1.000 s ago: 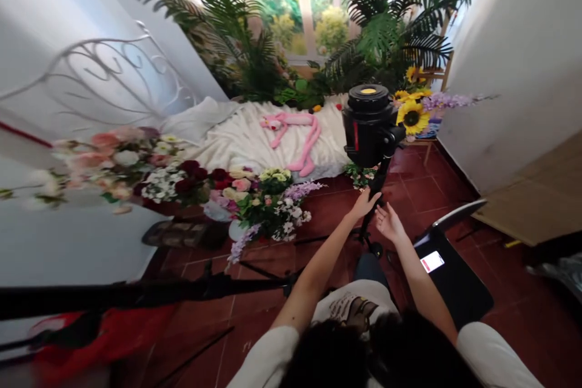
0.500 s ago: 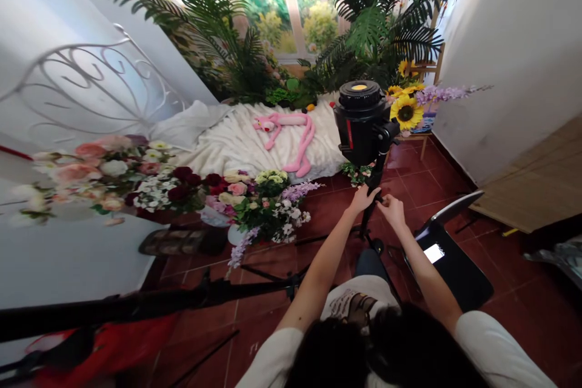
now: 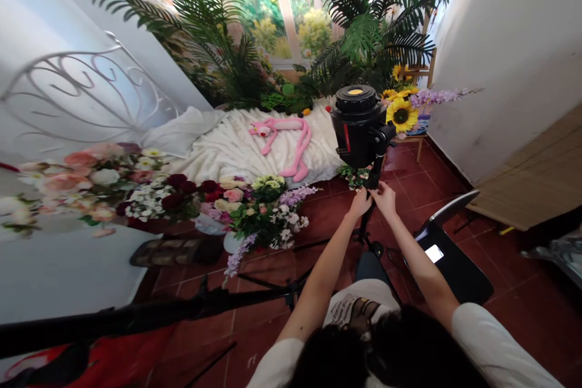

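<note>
A black studio light [image 3: 357,133] with a yellow disc on its top stands upright on a black light stand [image 3: 366,221]. Just under the light's bracket, my left hand [image 3: 361,202] is closed around the stand's upper pole. From the other side my right hand [image 3: 385,199] pinches the same spot, its fingertips close to those of the left. Whatever small part lies under the fingers is hidden. Past the light, a pink plush toy [image 3: 291,126] lies on a white fluffy blanket [image 3: 213,154].
Artificial flowers [image 3: 264,209] line the near side of the bed. A black chair [image 3: 454,273] with a lit phone [image 3: 434,253] on it stands at right. Another black stand [image 3: 218,297] stretches across the lower left. Sunflowers [image 3: 401,115] and palm leaves [image 3: 364,36] are behind the light.
My right hand has moved up and left, closer to the left hand on the pole. The left hand keeps its place on the stand. The view has shifted slightly.
</note>
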Available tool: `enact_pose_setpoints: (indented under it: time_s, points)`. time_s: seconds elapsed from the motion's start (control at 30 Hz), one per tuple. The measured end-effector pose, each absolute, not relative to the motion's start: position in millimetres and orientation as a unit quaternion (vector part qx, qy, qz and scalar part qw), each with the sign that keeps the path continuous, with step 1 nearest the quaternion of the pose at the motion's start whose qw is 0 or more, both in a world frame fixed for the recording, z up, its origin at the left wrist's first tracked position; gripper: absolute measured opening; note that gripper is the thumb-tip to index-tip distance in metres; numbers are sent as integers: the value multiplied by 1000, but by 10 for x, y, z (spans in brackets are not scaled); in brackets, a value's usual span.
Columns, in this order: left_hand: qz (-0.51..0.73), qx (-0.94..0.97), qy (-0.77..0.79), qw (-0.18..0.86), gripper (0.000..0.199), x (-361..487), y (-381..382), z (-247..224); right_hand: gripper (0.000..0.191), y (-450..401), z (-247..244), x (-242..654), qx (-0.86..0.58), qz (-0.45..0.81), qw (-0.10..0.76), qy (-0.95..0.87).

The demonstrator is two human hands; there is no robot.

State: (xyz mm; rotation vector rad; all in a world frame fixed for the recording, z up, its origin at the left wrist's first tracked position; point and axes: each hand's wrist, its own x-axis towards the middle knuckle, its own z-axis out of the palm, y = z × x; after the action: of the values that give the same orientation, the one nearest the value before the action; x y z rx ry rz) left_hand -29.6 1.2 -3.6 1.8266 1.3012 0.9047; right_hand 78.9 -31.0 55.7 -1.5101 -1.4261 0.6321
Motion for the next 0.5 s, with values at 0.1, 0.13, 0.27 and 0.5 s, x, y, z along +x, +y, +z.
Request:
enact_pose_setpoints:
  time_s: [0.1,0.13,0.27,0.5]
  points:
    - [345,708,510,345,31,-300,-27,-3,36,-208,644,805,-586,278,496,-577]
    - [349,710,505,345,34,-301,-42,18,36,-187,716,820,-573,285,506,-579]
    - [347,705,513,345,46,-300,-100,112,34,-138,1214,854,-524,299,542,-585]
    - [303,700,562,318,47,-285,-136,155,38,-87,1944,769,-490,271,606,-565]
